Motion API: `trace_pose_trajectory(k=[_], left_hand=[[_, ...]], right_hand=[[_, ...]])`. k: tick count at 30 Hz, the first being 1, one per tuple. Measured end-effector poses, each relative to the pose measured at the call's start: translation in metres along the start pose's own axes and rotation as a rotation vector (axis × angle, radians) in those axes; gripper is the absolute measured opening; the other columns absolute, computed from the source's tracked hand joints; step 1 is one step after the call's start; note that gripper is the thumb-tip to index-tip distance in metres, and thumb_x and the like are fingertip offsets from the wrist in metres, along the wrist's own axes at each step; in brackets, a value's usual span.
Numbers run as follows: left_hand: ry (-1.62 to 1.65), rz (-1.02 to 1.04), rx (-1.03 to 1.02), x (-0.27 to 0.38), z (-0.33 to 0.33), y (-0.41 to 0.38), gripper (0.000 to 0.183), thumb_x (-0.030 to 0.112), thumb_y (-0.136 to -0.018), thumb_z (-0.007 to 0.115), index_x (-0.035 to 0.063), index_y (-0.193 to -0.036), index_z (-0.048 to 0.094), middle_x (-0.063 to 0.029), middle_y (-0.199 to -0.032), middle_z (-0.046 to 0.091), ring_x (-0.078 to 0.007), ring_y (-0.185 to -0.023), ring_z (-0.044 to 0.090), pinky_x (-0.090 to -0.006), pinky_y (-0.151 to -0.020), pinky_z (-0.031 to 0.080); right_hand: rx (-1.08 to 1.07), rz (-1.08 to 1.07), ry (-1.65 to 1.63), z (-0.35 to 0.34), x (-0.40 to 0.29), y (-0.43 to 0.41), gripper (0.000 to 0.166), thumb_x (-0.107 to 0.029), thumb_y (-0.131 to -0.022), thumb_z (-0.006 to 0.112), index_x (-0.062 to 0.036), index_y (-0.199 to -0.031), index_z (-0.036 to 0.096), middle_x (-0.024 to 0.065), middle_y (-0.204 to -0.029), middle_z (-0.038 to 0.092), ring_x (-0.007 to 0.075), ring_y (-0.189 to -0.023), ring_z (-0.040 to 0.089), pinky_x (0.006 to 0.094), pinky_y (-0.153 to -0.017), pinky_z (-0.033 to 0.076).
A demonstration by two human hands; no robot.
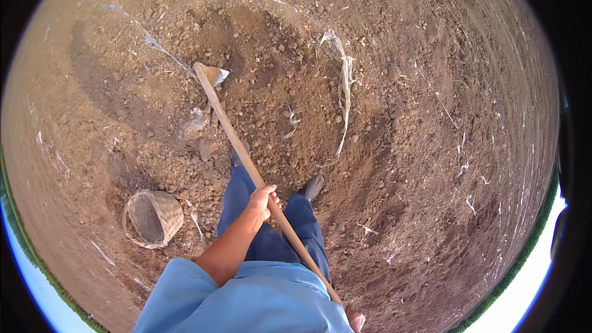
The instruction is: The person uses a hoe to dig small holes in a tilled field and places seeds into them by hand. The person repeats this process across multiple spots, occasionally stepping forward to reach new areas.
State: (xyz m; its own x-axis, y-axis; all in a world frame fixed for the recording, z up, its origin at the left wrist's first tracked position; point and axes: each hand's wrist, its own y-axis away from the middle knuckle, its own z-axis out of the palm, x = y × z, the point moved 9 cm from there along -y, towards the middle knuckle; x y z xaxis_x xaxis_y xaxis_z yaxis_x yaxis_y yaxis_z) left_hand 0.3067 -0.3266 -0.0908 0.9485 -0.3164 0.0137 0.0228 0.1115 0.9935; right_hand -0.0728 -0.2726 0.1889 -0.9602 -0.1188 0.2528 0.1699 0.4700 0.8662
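Observation:
A hoe with a long wooden handle [231, 136] runs slantwise across the view, from upper left to lower right. Its metal blade [217, 75] is over the loose brown soil, ahead of my feet. Around the middle of the handle my left hand [263, 201] is closed. At the bottom, my right hand [355, 319] is at the handle's rear end, partly hidden by my blue shirt; its fingers do not show clearly. A strip of torn plastic film [150, 41] reaches the hoe's head from the left.
An open wicker basket [171, 217] lies tilted on the soil to my left. A longer strip of torn film [346, 83] lies ahead on the right. Small film scraps and clods are scattered around. My shoes [312, 187] stand on the soil beneath the handle.

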Motion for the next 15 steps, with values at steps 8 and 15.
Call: trace_pose_trajectory(k=[8, 15], left_hand=[[0.113, 0.254, -0.109, 0.117, 0.040, 0.008, 0.021, 0.011, -0.076, 0.065, 0.0076, -0.084, 0.046, -0.0059, -0.068, 0.050, -0.0196, -0.056, 0.053, -0.0378, -0.050, 0.047], [0.254, 0.275, -0.323, 0.181, 0.100, 0.098, 0.021, 0.019, -0.079, 0.065, 0.0136, -0.081, 0.045, -0.0006, -0.062, 0.046, -0.0156, -0.052, 0.047, -0.0337, -0.050, 0.043]], right_hand=[[0.141, -0.135, -0.057, -0.042, -0.062, -0.077, 0.024, -0.031, -0.067, 0.062, -0.0086, -0.076, 0.059, 0.0168, -0.066, 0.061, 0.0364, -0.066, 0.061, 0.0461, -0.063, 0.048], [0.137, -0.584, -0.471, -0.231, -0.274, -0.060, 0.051, -0.030, -0.068, 0.068, -0.0038, -0.109, 0.054, 0.0205, -0.084, 0.062, 0.0353, -0.080, 0.062, 0.0403, -0.074, 0.048]])
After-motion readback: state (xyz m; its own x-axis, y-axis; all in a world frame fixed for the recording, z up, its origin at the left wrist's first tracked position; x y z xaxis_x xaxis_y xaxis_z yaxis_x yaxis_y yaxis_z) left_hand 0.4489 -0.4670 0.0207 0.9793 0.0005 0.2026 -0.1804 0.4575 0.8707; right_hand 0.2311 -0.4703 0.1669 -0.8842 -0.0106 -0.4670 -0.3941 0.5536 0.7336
